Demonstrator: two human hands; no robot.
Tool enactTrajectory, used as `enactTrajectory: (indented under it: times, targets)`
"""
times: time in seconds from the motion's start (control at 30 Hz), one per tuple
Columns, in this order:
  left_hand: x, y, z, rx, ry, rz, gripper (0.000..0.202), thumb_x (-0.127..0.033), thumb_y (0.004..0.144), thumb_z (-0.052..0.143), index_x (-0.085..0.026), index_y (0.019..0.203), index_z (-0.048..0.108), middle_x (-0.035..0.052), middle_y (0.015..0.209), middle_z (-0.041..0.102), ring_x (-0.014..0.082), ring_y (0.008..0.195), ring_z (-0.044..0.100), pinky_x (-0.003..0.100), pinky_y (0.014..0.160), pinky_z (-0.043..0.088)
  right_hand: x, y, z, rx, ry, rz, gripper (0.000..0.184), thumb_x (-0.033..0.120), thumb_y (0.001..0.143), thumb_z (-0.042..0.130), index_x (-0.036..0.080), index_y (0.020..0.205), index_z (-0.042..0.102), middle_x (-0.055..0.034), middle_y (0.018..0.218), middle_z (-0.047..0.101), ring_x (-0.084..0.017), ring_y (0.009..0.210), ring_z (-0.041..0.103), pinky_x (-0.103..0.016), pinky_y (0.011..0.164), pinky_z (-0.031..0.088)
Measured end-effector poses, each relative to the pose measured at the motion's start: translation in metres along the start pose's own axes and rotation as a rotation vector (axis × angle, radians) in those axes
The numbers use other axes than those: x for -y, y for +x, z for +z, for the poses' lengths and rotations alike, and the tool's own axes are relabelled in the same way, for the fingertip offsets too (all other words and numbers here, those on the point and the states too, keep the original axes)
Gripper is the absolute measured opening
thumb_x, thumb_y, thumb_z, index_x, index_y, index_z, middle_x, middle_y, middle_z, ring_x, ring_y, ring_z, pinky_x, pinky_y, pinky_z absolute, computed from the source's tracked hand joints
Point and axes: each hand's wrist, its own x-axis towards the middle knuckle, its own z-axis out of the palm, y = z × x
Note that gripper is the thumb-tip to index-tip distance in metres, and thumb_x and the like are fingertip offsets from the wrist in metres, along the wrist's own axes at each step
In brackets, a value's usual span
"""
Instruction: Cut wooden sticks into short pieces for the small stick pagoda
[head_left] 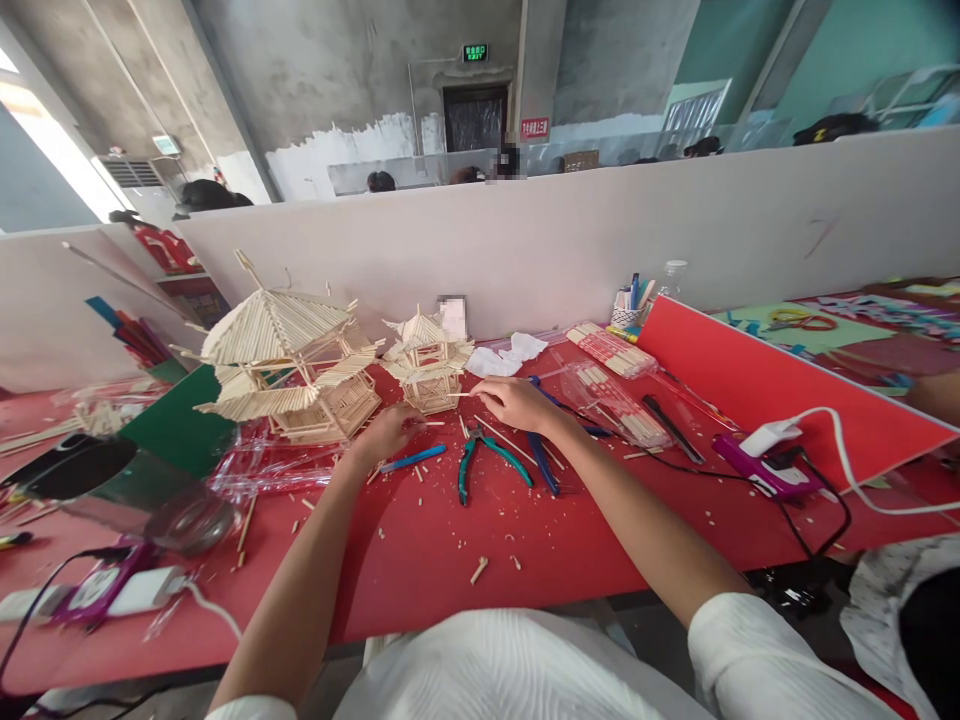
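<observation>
My right hand (517, 403) pinches a short wooden stick (459, 394) that points left, beside the small pavilion model (424, 372) built of sticks. My left hand (388, 433) is low over the red table with its fingers curled together; what they hold, if anything, cannot be made out. A small stick piece (434, 424) lies by its fingertips. Just below that hand is a blue pen-like tool (414, 459). Green-handled pliers (495, 455) lie open between my forearms, and a dark blue tool (541, 462) rests near my right wrist. The larger pavilion model (292, 375) stands behind my left hand.
Packs of sticks (611, 350), a pen cup (631, 300) and white tissue (508, 354) lie toward the partition (487, 250). A red board (780, 380) and a purple power strip (772, 470) are at right. A clear jar (191, 515) lies at left. Scraps dot the table (420, 570).
</observation>
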Motion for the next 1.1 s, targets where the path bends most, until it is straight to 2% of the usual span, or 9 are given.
enactTrajectory:
  times: [0.1,0.27,0.43,0.5,0.6,0.77,0.97,1.1]
  targets:
    - [-0.010,0.000,-0.001,-0.058,-0.120,0.056,0.030,-0.041,0.091,0.056,-0.018,0.098,0.075,0.0110,0.100,0.074,0.0209,0.090,0.067,0.031,0.086,0.052,-0.002,0.000,0.005,0.078,0.047,0.007,0.030,0.015,0.095,0.051,0.023,0.116,0.072,-0.0070,0.114,0.074,-0.021,0.102,0.068,-0.034,0.090,0.049]
    - [-0.022,0.004,0.004,-0.181,-0.167,0.019,0.032,-0.044,0.091,0.058,-0.018,0.099,0.076,0.0086,0.097,0.075,0.0199,0.087,0.068,0.030,0.084,0.053,0.003,0.002,0.011,0.160,0.170,-0.007,0.030,0.017,0.097,0.050,0.022,0.116,0.073,-0.0071,0.114,0.074,-0.019,0.102,0.068,-0.031,0.089,0.049]
    - [-0.023,0.006,0.016,-0.156,-0.163,0.000,0.032,-0.045,0.091,0.059,-0.019,0.097,0.077,0.0075,0.097,0.076,0.0202,0.087,0.069,0.029,0.084,0.052,0.009,0.003,0.011,0.163,0.319,0.086,0.030,0.019,0.096,0.051,0.019,0.117,0.072,-0.0079,0.106,0.076,-0.017,0.091,0.071,-0.027,0.079,0.050]
    - [-0.023,0.006,0.018,-0.156,-0.161,-0.017,0.031,-0.043,0.090,0.059,-0.019,0.096,0.077,0.0069,0.097,0.077,0.0203,0.087,0.069,0.028,0.083,0.052,0.009,0.003,0.012,0.154,0.337,0.117,0.028,0.020,0.094,0.053,0.019,0.114,0.073,-0.0078,0.105,0.077,-0.018,0.091,0.071,-0.026,0.079,0.050]
    - [-0.027,0.007,0.019,-0.153,-0.155,-0.033,0.030,-0.042,0.090,0.059,-0.019,0.097,0.077,0.0069,0.097,0.077,0.0203,0.086,0.069,0.028,0.081,0.052,0.009,0.003,0.015,0.118,0.320,0.114,0.022,0.023,0.092,0.058,0.019,0.106,0.075,-0.0071,0.102,0.077,-0.018,0.092,0.071,-0.026,0.081,0.050]
    - [-0.042,0.008,0.018,-0.125,-0.137,-0.014,0.030,-0.041,0.091,0.058,-0.020,0.095,0.078,0.0079,0.100,0.077,0.0211,0.089,0.070,0.030,0.086,0.053,0.011,0.004,0.019,0.086,0.309,0.131,0.017,0.029,0.089,0.063,0.018,0.092,0.076,-0.0048,0.084,0.077,-0.016,0.073,0.068,-0.025,0.069,0.047]
    - [-0.043,0.009,0.024,-0.174,-0.321,-0.036,0.035,-0.042,0.088,0.061,-0.018,0.111,0.073,0.0079,0.106,0.076,0.0197,0.090,0.071,0.031,0.088,0.056,0.005,0.005,0.018,0.040,0.384,0.194,0.017,0.029,0.086,0.064,0.016,0.084,0.074,-0.0038,0.075,0.073,-0.015,0.066,0.064,-0.024,0.064,0.045]
    - [-0.041,0.009,0.025,-0.197,-0.392,-0.036,0.035,-0.042,0.087,0.063,-0.016,0.109,0.072,0.0097,0.106,0.075,0.0214,0.094,0.071,0.035,0.092,0.056,0.001,0.005,0.016,0.030,0.399,0.208,0.018,0.029,0.085,0.064,0.015,0.083,0.074,-0.0036,0.074,0.073,-0.015,0.067,0.063,-0.024,0.064,0.044]
